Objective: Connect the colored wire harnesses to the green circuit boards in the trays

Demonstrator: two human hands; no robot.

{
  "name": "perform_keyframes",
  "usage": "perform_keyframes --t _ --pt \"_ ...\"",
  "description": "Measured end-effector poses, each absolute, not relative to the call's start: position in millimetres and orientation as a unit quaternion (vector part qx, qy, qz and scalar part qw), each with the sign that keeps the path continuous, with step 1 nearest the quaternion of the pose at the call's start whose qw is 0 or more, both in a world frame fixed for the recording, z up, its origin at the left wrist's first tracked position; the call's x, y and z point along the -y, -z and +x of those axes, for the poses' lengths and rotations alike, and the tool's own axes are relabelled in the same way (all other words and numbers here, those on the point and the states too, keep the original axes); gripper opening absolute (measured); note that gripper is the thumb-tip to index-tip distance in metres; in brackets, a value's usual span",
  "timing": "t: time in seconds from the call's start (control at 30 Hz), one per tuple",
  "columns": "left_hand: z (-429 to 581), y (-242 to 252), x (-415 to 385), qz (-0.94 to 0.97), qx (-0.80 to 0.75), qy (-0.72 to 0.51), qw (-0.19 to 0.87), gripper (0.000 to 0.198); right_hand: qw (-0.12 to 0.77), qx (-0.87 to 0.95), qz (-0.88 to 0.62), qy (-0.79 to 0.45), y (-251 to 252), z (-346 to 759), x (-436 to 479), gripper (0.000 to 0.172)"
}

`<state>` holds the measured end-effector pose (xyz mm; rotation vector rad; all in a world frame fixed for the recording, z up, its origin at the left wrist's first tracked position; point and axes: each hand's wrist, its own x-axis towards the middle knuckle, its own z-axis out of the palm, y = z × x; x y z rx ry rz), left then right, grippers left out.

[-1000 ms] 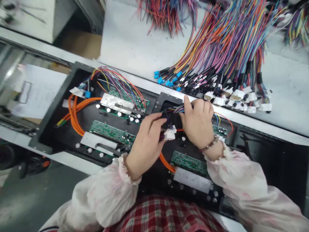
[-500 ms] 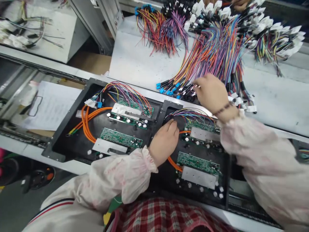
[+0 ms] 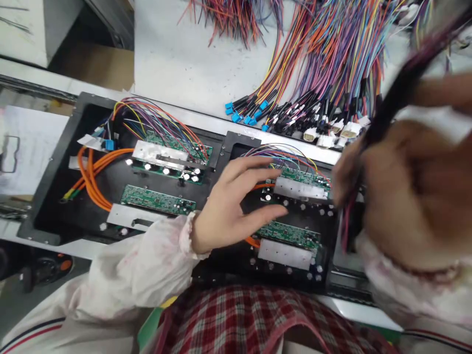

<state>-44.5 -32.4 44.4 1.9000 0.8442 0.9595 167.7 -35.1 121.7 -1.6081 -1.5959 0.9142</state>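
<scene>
I have the right hand [image 3: 401, 196] clasping a blurred wire bundle [image 3: 396, 93] slanting toward upper right, well right of my spread, empty left hand [image 3: 234, 209] mid-frame.

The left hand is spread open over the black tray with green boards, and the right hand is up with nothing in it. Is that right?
Not quite: the right hand isn't without anything. The head view shows it, blurred, holding a dark wire bundle. The left hand is spread open over the black tray with green boards.
</scene>
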Motion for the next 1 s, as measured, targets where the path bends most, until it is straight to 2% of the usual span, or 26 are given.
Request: perform_keyframes --t 0.03,0.1,0.17,0.27,0.33,0.5,0.7,0.87,1.0 --pt "-38 -53 29 0.696 -0.313 -0.388 0.516 0.031 0.365 0.613 -0.600 -0.362 -120 159 55 0.037" --pt "-25 -62 23 0.586 -0.311 -0.373 0.649 0.017 0.405 0.540 -0.576 -0.461 -105 147 81 0.040" --pt "-14 -61 15 0.521 -0.346 -0.352 0.696 0.013 0.409 0.468 -0.593 -0.511 -84 146 90 0.034" --pt "-7 -48 3 0.468 -0.371 -0.334 0.730 0.016 0.344 0.452 -0.626 -0.535 -62 161 84 0.016" --pt "-6 -39 -3 0.446 -0.365 -0.325 0.750 0.014 0.298 0.478 -0.623 -0.543 -57 172 77 0.017" --pt "-5 -31 -11 0.435 -0.375 -0.332 0.748 0.035 0.241 0.547 -0.621 -0.507 -60 181 62 0.028" --pt "-6 -25 -17 0.457 -0.440 -0.376 0.675 0.032 0.175 0.626 -0.647 -0.398 -64 186 74 0.015" --pt "-5 -18 -19 0.487 -0.462 -0.420 0.611 0.026 0.265 0.652 -0.700 -0.120 -47 180 75 0.007" --pt "-5 -11 -19 0.495 -0.462 -0.459 0.576 0.029 0.251 0.685 -0.676 -0.100 -21 176 59 0.008"
